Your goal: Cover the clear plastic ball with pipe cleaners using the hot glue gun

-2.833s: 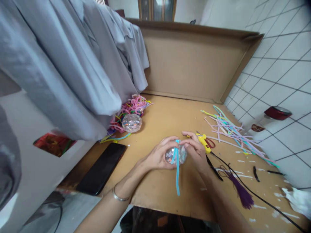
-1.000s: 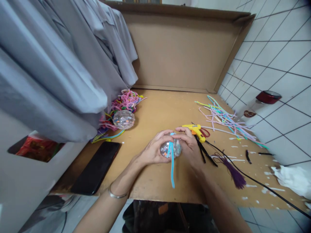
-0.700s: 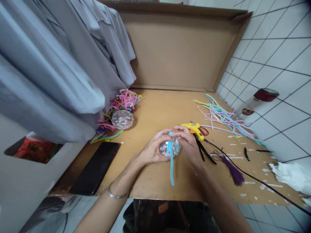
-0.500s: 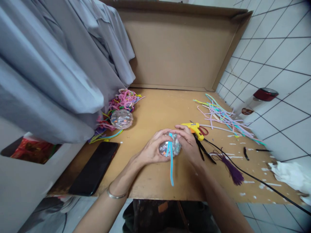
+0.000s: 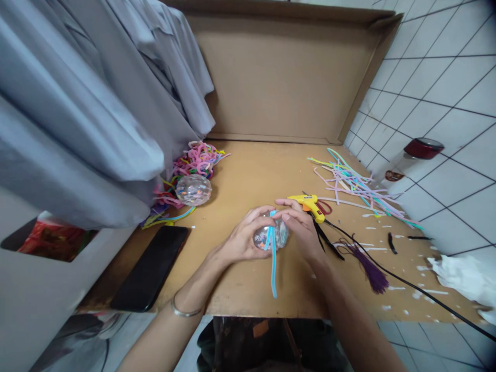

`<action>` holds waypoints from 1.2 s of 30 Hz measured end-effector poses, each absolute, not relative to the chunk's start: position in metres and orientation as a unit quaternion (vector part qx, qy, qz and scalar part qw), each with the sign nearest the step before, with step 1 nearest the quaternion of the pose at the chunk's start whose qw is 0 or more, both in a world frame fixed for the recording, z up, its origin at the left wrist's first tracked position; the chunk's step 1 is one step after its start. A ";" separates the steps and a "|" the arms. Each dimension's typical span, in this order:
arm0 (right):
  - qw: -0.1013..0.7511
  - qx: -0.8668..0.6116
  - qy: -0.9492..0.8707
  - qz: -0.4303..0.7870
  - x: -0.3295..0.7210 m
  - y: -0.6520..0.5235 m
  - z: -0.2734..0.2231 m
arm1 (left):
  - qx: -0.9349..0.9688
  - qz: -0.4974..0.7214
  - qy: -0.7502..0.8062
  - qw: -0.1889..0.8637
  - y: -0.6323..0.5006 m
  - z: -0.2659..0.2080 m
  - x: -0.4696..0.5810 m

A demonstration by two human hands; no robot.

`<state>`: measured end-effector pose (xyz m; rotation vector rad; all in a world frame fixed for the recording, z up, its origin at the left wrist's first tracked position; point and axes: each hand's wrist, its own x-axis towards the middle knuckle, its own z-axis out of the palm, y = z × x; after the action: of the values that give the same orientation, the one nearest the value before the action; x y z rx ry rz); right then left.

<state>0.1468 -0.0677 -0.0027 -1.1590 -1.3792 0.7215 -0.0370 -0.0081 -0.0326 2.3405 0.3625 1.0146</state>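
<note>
A clear plastic ball (image 5: 281,237) with colourful bits in it rests in my left hand (image 5: 247,235), whose fingers and thumb wrap its left side. Over the ball's near face runs a light-blue pipe cleaner (image 5: 274,263), folded at the top, its long tail hanging down toward the table edge. My right hand (image 5: 299,225) curves over the ball's upper right, with fingertips pressed at the top of the pipe cleaner. Just beyond it lies a yellow hot glue gun (image 5: 310,205). The ball's underside is hidden.
To the left are a second clear ball (image 5: 194,189), tangled pipe cleaners (image 5: 201,159) and a black phone (image 5: 151,268). On the right lie loose pipe cleaners (image 5: 349,181), a purple tassel (image 5: 372,271), a black cord (image 5: 387,271), white tissue (image 5: 455,279) and a red-lidded bottle (image 5: 411,160).
My right hand's fingers have shifted slightly to the left over the ball's top. My left hand, the ball and the pipe cleaner stay almost in place.
</note>
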 end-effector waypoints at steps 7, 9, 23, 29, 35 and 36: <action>0.618 -0.524 -0.502 0.303 0.151 -0.060 -0.013 | 0.912 0.392 0.085 0.088 -0.011 -0.028 -0.034; 0.616 -0.530 -0.503 0.293 0.150 -0.060 -0.012 | 0.913 0.400 0.072 0.043 -0.013 -0.028 -0.035; 0.615 -0.490 -0.551 0.279 0.150 -0.064 -0.008 | 0.909 0.415 0.042 0.007 -0.019 -0.032 -0.032; 0.643 -0.481 -0.514 0.303 0.150 -0.066 -0.008 | 0.907 0.417 0.044 -0.021 -0.023 -0.028 -0.029; 0.624 -0.485 -0.542 0.285 0.155 -0.063 -0.006 | 0.912 0.406 0.044 -0.021 -0.022 -0.026 -0.031; 0.611 -0.489 -0.552 0.287 0.156 -0.063 -0.005 | 0.915 0.400 0.044 -0.019 -0.022 -0.027 -0.031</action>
<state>0.1562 -0.0629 -0.0050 -1.1273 -1.2744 0.6628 -0.0306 -0.0219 -0.0266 2.9103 0.1409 1.2706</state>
